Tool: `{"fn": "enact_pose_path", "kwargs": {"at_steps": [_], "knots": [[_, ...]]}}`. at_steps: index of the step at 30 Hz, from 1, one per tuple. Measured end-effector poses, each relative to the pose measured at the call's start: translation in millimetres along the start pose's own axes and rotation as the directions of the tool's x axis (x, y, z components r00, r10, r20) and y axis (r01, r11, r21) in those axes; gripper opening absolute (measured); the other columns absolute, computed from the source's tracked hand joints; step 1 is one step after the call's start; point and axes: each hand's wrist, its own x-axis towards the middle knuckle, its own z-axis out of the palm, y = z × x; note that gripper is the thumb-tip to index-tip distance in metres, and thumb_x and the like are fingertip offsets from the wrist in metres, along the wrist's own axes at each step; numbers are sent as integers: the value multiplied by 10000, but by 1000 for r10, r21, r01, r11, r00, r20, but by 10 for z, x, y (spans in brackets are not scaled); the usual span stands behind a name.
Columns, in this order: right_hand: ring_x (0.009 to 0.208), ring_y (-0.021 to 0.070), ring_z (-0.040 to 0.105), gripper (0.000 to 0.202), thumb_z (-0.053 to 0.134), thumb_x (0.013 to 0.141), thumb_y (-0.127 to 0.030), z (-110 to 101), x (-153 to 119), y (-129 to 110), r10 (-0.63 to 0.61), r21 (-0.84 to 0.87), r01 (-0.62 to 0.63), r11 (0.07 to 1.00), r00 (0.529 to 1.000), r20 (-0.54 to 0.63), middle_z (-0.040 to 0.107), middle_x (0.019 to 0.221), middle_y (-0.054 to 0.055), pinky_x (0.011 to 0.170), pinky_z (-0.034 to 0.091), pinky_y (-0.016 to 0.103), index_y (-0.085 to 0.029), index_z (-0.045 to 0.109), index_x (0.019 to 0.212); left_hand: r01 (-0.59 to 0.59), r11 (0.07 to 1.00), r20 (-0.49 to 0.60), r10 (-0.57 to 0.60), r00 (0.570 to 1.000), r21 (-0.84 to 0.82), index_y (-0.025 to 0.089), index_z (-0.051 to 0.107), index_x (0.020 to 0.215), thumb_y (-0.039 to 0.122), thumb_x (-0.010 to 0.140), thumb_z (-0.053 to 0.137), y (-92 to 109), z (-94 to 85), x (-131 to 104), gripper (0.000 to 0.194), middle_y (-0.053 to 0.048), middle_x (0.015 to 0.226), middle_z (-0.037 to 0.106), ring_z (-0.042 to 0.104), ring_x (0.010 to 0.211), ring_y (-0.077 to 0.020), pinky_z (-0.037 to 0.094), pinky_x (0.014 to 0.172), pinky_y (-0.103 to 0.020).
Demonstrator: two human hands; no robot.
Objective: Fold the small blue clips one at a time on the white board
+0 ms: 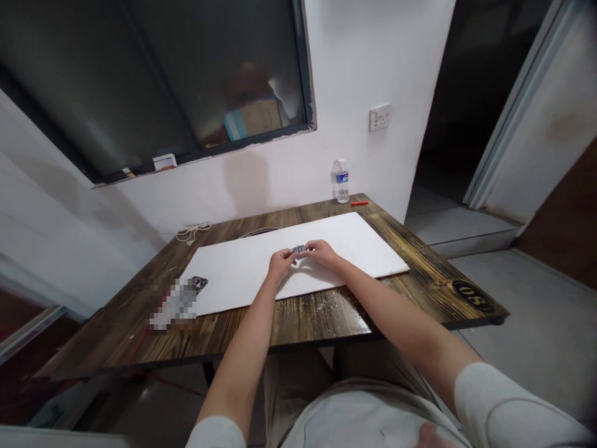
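Between my two hands, just over the white board [242, 274], is a small dark grey, blocky object [299, 249] with lighter marks; it is too small to name its kind. My left hand [282, 262] pinches its left end with thumb and fingers. At the other end, the fingertips of my right hand [321, 252] close on it. A shadow falls on the board beneath my right hand. The fingers partly cover both ends of the object.
The board lies on a dark wooden table [321, 320]. A phone [199, 285], partly blurred out, rests at the board's left end. Behind are a white cable [192, 231], a plastic bottle [342, 180] and a red pen-like object [359, 203]. A wall stands behind the table.
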Motion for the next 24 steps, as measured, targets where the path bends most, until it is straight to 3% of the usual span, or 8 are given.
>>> {"fn": "enact_pose_path", "kwargs": {"at_steps": [6, 11, 15, 19, 22, 24], "knots": [[627, 149, 551, 243, 670, 676, -409, -57, 37, -19, 30, 92, -27, 995, 999, -29, 621, 604, -11, 608, 384, 264, -174, 640, 618, -24, 999, -39, 26, 999, 44, 156, 671, 677, 536, 706, 668, -5, -7, 6, 381, -15, 570, 608, 523, 554, -136, 405, 578, -256], [667, 171, 614, 235, 719, 653, -312, -223, 78, 40, 101, 104, -79, 991, 969, -227, 681, 690, 0, 614, 431, 272, -199, 647, 846, 18, 1000, -125, -16, 992, 13, 161, 674, 686, 523, 673, 691, -15, 0, 20, 363, -11, 553, 605, 539, 553, -145, 429, 566, -270], [680, 168, 589, 179, 751, 660, -296, -331, 26, 116, 41, -151, -97, 984, 940, -338, 676, 705, 3, 633, 398, 277, -209, 621, 748, 58, 998, -169, -60, 984, -14, 158, 680, 697, 515, 654, 706, -5, 6, 18, 360, -3, 544, 596, 543, 552, -142, 432, 560, -265], [722, 189, 557, 198, 779, 675, -290, -341, -30, 169, 2, -471, -162, 867, 947, -322, 648, 650, 25, 695, 341, 312, -209, 616, 597, 81, 996, -191, -85, 978, -30, 155, 689, 716, 484, 657, 714, 7, 11, 12, 335, -1, 542, 597, 536, 537, -132, 430, 558, -263], [791, 219, 542, 206, 780, 700, -315, -330, -29, 180, -27, -566, -170, 807, 946, -322, 659, 715, 64, 713, 319, 331, -203, 643, 595, 92, 995, -191, -96, 977, -28, 157, 682, 706, 477, 656, 714, 13, 10, 7, 326, -3, 541, 600, 538, 532, -132, 430, 561, -267], [804, 219, 528, 206, 745, 748, -349, -318, -10, 171, -63, -555, -143, 820, 940, -336, 663, 782, 81, 711, 318, 332, -199, 664, 632, 93, 995, -188, -95, 978, -21, 160, 676, 698, 483, 654, 713, 12, 7, 4, 328, -5, 542, 603, 541, 532, -138, 430, 563, -273]]}}
